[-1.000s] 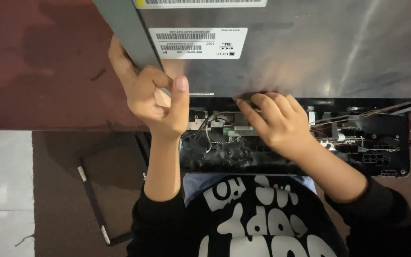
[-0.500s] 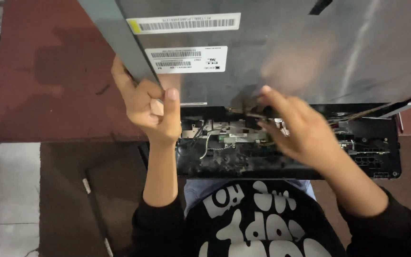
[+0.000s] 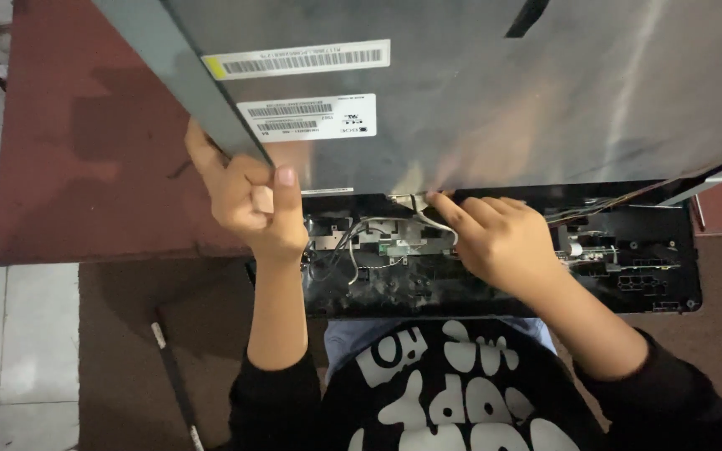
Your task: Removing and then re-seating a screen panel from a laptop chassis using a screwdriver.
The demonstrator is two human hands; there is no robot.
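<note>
1. Large flat display panel (image 3: 495, 92), bare grey metal back facing the camera, is tilting up off a black monitor housing (image 3: 628, 276) that is lying on a dark red table (image 3: 85, 142); the panel is filling the upper part of the view, its near edge hanging just above the housing.
2. Left hand (image 3: 252, 209) is closing around the panel's left corner edge, thumb lying up against the metal back, fingers curling behind the grey bezel strip; a firm pinch grip, propping the panel.
3. Right hand (image 3: 503, 242) is reaching under the near edge, fingertips (image 3: 444, 203) pinching at a thin pale cable (image 3: 428, 219); whether they are fully gripping it, cannot tell.
4. Handling judgement: panel is looking stiff, thin and fragile; probably moderately heavy for one hand; smooth sheet metal, likely slippery; safest holds are seeming to be the framed edges, not the face.
5. Cable is looking soft, light and easily torn at its connector.
6. Housing interior is showing a small green circuit board (image 3: 403, 246), loose white wires, ribbed black plastic; two white barcode stickers (image 3: 302, 83) are sitting on the metal back.
</note>
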